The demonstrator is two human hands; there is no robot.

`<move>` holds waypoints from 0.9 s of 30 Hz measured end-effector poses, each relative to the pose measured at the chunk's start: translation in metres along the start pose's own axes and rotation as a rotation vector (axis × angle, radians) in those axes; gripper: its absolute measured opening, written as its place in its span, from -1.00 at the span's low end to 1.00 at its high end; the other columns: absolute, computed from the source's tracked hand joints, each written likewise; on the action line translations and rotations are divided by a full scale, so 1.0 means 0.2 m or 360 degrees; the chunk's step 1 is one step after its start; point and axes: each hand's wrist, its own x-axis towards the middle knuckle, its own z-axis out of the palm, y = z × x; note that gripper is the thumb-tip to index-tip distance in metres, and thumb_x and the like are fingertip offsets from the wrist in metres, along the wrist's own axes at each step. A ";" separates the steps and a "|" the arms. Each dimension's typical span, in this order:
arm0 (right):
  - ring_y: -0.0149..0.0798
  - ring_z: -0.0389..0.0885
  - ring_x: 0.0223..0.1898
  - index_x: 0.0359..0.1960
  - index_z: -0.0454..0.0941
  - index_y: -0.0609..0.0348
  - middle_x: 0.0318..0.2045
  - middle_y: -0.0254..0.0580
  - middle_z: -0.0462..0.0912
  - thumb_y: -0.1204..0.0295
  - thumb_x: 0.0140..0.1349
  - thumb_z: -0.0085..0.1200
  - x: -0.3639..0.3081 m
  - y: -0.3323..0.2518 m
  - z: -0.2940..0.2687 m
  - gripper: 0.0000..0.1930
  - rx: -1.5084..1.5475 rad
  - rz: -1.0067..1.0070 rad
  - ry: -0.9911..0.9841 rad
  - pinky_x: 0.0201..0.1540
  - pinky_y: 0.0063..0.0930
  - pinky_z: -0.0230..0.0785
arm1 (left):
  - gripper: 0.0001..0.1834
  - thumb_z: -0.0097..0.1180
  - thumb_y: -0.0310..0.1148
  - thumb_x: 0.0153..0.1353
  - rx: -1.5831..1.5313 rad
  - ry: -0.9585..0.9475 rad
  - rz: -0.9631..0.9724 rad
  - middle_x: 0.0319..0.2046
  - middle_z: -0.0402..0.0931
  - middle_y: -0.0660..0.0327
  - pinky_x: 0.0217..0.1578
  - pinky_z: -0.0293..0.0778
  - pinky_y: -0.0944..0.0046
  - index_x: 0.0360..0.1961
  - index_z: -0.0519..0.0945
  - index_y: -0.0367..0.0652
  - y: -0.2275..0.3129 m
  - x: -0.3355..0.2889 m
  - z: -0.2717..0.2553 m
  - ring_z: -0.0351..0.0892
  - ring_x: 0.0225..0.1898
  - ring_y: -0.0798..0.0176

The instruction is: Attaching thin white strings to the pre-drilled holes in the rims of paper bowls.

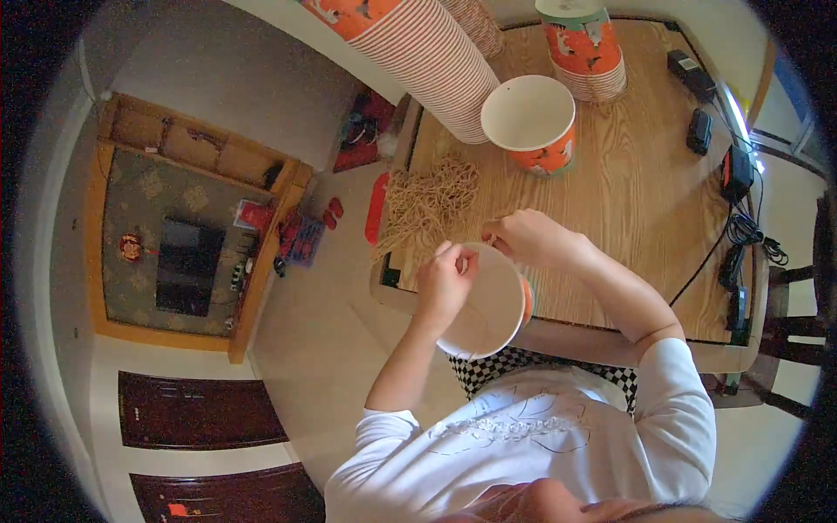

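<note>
At 9 o'clock: a dark television (185, 270) before a patterned panel (135, 196), a round red ornament (130, 247) just beside it. Brown doors (196, 410), two, shut, at 7 to 8 o'clock. Red slippers (333, 212) on the floor (305, 331) at 10. Black blocks (698, 132) line the table's edge from 2 to 3; a cable (745, 230) lies coiled at 3, near a dark chair (792, 325).

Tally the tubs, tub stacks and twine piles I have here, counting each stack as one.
Held tub: 1
Unheld single tub: 1
Tub stacks: 3
Twine pile: 1
Total: 6
The tubs inside each stack nest too closely to count reliably.
</note>
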 end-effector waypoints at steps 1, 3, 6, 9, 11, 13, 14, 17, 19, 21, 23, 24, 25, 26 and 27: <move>0.07 0.58 -0.35 -0.26 0.54 0.15 -0.42 0.02 0.61 0.40 0.14 -0.05 0.00 0.00 0.00 -0.81 -0.0001 0.0002 -0.0019 -0.30 -0.11 0.42 | -0.88 0.17 -0.37 0.00 0.0024 0.0019 0.0020 -0.58 0.41 0.18 -0.56 0.36 0.17 -0.53 0.52 -0.17 0.00 0.00 0.00 0.47 -0.58 0.13; 0.07 0.58 -0.35 -0.26 0.54 0.15 -0.42 0.02 0.61 0.40 0.13 -0.05 0.01 0.02 0.01 -0.81 0.0000 -0.0017 -0.0012 -0.30 -0.11 0.42 | -0.88 0.17 -0.37 0.00 0.0049 0.0039 0.0042 -0.58 0.41 0.18 -0.55 0.36 0.16 -0.52 0.51 -0.17 0.00 0.00 0.01 0.48 -0.58 0.13; 0.07 0.58 -0.35 -0.26 0.54 0.16 -0.42 0.02 0.61 0.41 0.13 -0.05 0.02 0.04 0.03 -0.80 0.0013 -0.0048 0.0001 -0.29 -0.12 0.41 | -0.88 0.17 -0.37 0.00 -0.0025 0.0092 0.0063 -0.57 0.41 0.18 -0.56 0.35 0.15 -0.52 0.51 -0.17 -0.01 0.01 0.03 0.47 -0.58 0.12; 0.08 0.58 -0.35 -0.25 0.55 0.17 -0.42 0.02 0.61 0.41 0.14 -0.05 0.02 0.03 0.02 -0.80 0.0067 -0.0052 -0.0006 -0.28 -0.12 0.41 | -0.87 0.17 -0.37 -0.01 -0.0032 0.0094 0.0047 -0.58 0.40 0.18 -0.57 0.34 0.14 -0.53 0.50 -0.17 -0.02 0.01 0.04 0.46 -0.58 0.12; 0.08 0.58 -0.35 -0.25 0.55 0.17 -0.42 0.02 0.61 0.41 0.14 -0.04 0.02 0.03 0.02 -0.80 0.0107 -0.0045 -0.0019 -0.28 -0.13 0.41 | -0.88 0.17 -0.38 -0.01 -0.0021 0.0111 0.0048 -0.59 0.39 0.18 -0.57 0.33 0.14 -0.54 0.50 -0.16 -0.03 0.01 0.04 0.45 -0.59 0.12; 0.07 0.58 -0.37 -0.25 0.57 0.14 -0.43 0.02 0.61 0.41 0.13 -0.03 0.04 0.05 0.05 -0.81 0.0207 -0.0103 0.0103 -0.30 -0.15 0.42 | -0.87 0.18 -0.39 -0.02 -0.0005 0.0074 0.0016 -0.59 0.38 0.17 -0.54 0.32 0.19 -0.54 0.50 -0.20 -0.01 0.01 0.04 0.42 -0.57 0.15; 0.07 0.58 -0.37 -0.25 0.57 0.14 -0.43 0.02 0.61 0.41 0.13 -0.03 0.04 0.06 0.06 -0.81 0.0207 -0.0101 0.0104 -0.30 -0.15 0.42 | -0.85 0.20 -0.41 -0.02 0.0013 0.0039 -0.0018 -0.59 0.37 0.16 -0.51 0.31 0.24 -0.54 0.49 -0.23 0.00 0.02 0.03 0.39 -0.56 0.19; 0.04 0.59 -0.41 -0.26 0.58 0.09 -0.45 0.01 0.61 0.41 0.13 -0.02 0.05 0.06 0.06 -0.82 0.0334 -0.0147 0.0119 -0.34 -0.19 0.43 | -0.86 0.20 -0.42 -0.03 -0.0032 0.0062 -0.0023 -0.60 0.36 0.16 -0.52 0.30 0.23 -0.55 0.50 -0.23 0.00 0.02 0.03 0.38 -0.56 0.19; 0.03 0.58 -0.44 -0.28 0.58 0.06 -0.49 -0.01 0.61 0.40 0.13 -0.01 0.07 0.07 0.07 -0.84 0.0423 -0.0112 0.0091 -0.37 -0.19 0.42 | -0.88 0.18 -0.41 -0.02 -0.0014 0.0090 0.0012 -0.60 0.38 0.17 -0.54 0.32 0.19 -0.55 0.50 -0.20 -0.02 0.01 0.04 0.41 -0.58 0.15; 0.04 0.58 -0.46 -0.29 0.58 0.07 -0.50 -0.01 0.60 0.41 0.13 -0.01 0.09 0.09 0.09 -0.84 0.0410 -0.0166 0.0125 -0.38 -0.18 0.41 | -0.89 0.17 -0.39 -0.01 0.0003 0.0116 0.0049 -0.60 0.39 0.19 -0.57 0.33 0.14 -0.55 0.50 -0.17 -0.02 0.01 0.04 0.45 -0.60 0.12; 0.05 0.57 -0.47 -0.30 0.57 0.08 -0.51 0.00 0.60 0.41 0.13 -0.01 0.10 0.10 0.11 -0.85 0.0397 -0.0217 0.0160 -0.39 -0.18 0.40 | -0.88 0.17 -0.39 0.00 -0.0029 0.0116 0.0010 -0.60 0.40 0.19 -0.57 0.33 0.16 -0.55 0.51 -0.18 -0.01 0.01 0.04 0.45 -0.60 0.13; 0.06 0.57 -0.47 -0.31 0.56 0.09 -0.52 0.01 0.59 0.41 0.12 -0.01 0.10 0.11 0.12 -0.86 0.0351 -0.0215 0.0178 -0.39 -0.16 0.40 | -0.88 0.17 -0.39 0.00 -0.0029 0.0115 0.0009 -0.60 0.40 0.19 -0.57 0.33 0.16 -0.55 0.51 -0.18 -0.01 0.01 0.04 0.45 -0.60 0.13; 0.07 0.56 -0.46 -0.33 0.55 0.11 -0.52 0.02 0.58 0.40 0.12 -0.01 0.10 0.10 0.12 -0.86 0.0304 -0.0213 0.0197 -0.39 -0.15 0.39 | -0.88 0.17 -0.39 0.00 -0.0027 0.0123 0.0023 -0.60 0.40 0.19 -0.57 0.34 0.17 -0.54 0.51 -0.18 -0.01 0.01 0.04 0.45 -0.60 0.13; 0.07 0.56 -0.46 -0.33 0.55 0.11 -0.52 0.02 0.58 0.40 0.12 -0.01 0.10 0.10 0.12 -0.86 0.0304 -0.0212 0.0197 -0.39 -0.15 0.39 | -0.88 0.17 -0.38 0.01 -0.0025 0.0130 0.0037 -0.60 0.40 0.19 -0.56 0.34 0.17 -0.53 0.52 -0.18 -0.01 0.01 0.04 0.45 -0.60 0.14; 0.08 0.56 -0.46 -0.34 0.54 0.12 -0.52 0.04 0.58 0.39 0.13 -0.01 0.10 0.10 0.12 -0.86 0.0297 -0.0191 0.0196 -0.39 -0.13 0.39 | -0.88 0.17 -0.38 0.01 -0.0026 0.0129 0.0037 -0.60 0.40 0.19 -0.56 0.34 0.17 -0.53 0.52 -0.18 0.00 0.01 0.04 0.45 -0.60 0.14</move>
